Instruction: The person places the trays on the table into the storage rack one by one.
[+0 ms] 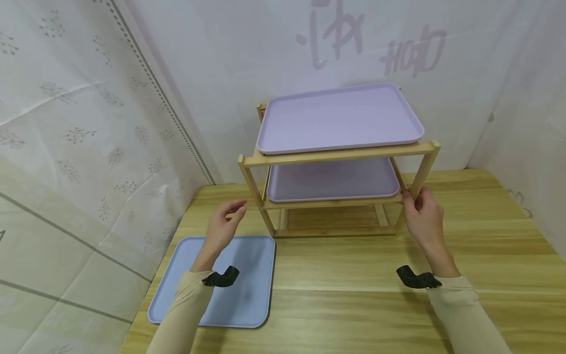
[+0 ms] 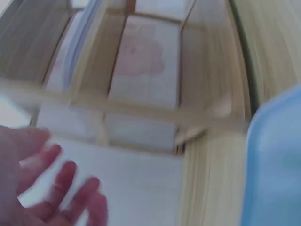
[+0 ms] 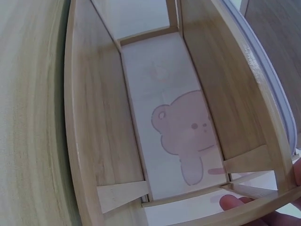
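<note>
A wooden three-tier rack stands on the table. A light purple tray lies on its top tier and another purple tray on the middle one. My right hand grips the rack's front right post; in the right wrist view its fingertips curl round the wood. Just left of the front left post hovers my left hand, its fingers loosely bent and holding nothing. A blue tray lies on the table under my left forearm. The left wrist view is blurred.
The rack's bottom tier holds no tray. Behind the wooden table hangs a pale curtain with faint lettering, and a leaf-patterned cloth hangs along the left. Black straps sit on both wrists.
</note>
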Action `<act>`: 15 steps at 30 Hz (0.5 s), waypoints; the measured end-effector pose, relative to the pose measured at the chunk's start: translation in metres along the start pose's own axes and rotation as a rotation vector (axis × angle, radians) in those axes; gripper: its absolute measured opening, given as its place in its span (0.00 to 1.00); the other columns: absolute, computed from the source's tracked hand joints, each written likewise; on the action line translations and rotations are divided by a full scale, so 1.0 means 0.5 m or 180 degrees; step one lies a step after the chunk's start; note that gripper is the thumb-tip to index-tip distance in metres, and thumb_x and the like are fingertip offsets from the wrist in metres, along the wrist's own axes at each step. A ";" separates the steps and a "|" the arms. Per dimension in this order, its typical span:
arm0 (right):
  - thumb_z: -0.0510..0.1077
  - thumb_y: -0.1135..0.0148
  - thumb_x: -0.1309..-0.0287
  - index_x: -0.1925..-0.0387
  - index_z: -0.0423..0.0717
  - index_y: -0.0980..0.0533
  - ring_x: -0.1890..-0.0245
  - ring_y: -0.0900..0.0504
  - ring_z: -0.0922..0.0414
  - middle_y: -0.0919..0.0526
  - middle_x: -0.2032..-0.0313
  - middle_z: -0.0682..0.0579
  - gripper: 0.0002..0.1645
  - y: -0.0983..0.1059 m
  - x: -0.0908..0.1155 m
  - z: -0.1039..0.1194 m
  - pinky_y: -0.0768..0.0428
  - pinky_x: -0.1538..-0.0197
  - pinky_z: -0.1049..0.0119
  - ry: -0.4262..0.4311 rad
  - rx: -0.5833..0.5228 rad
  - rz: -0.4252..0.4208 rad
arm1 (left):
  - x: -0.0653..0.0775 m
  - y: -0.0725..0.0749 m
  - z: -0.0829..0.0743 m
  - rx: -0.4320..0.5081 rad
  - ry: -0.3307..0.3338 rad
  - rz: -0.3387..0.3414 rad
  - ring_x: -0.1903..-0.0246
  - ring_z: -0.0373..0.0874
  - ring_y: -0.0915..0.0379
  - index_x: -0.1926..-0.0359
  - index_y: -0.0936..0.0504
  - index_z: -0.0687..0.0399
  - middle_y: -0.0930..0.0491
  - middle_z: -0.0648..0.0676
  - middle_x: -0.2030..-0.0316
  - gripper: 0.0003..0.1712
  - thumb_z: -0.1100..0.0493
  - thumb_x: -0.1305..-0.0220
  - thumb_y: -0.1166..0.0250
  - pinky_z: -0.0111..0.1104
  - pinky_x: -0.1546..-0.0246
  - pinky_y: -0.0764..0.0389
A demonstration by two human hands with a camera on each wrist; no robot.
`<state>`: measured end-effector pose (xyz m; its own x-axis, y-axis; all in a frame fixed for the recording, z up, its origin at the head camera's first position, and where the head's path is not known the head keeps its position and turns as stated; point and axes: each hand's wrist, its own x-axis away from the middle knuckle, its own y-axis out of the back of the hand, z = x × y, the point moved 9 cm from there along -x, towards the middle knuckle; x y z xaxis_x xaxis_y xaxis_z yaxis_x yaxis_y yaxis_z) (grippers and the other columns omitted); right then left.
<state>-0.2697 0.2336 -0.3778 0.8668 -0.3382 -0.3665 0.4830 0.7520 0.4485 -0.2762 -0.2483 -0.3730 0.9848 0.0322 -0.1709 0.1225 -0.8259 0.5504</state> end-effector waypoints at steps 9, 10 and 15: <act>0.50 0.48 0.34 0.62 0.40 0.25 0.85 0.32 0.71 0.29 0.83 0.80 0.15 0.003 0.003 -0.003 0.35 0.82 0.75 0.0021 -0.0018 -0.0110 | 0.104 0.157 0.154 -0.0926 0.0593 -0.0589 0.49 0.60 0.28 0.48 0.21 0.68 0.22 0.69 0.50 0.17 0.60 0.31 0.44 0.47 0.51 0.28; 0.50 0.48 0.34 0.62 0.40 0.25 0.85 0.32 0.72 0.29 0.83 0.81 0.15 0.004 0.002 -0.003 0.35 0.82 0.75 0.0019 -0.0018 -0.0114 | 0.117 0.168 0.164 -0.1032 0.0530 -0.0617 0.50 0.63 0.29 0.49 0.22 0.71 0.23 0.72 0.52 0.16 0.63 0.32 0.44 0.50 0.50 0.29; 0.49 0.48 0.33 0.61 0.39 0.26 0.83 0.30 0.75 0.19 0.77 0.70 0.15 -0.002 0.000 -0.006 0.33 0.81 0.77 0.0002 -0.0105 -0.0065 | 0.171 0.209 0.237 -0.1608 0.0832 -0.0304 0.44 0.74 0.38 0.46 0.28 0.79 0.31 0.82 0.48 0.22 0.64 0.36 0.44 0.60 0.44 0.36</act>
<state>-0.2706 0.2344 -0.3807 0.8567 -0.3534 -0.3757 0.4963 0.7632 0.4139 -0.1939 -0.3984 -0.4270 0.9563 0.2846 -0.0666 0.1929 -0.4432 0.8754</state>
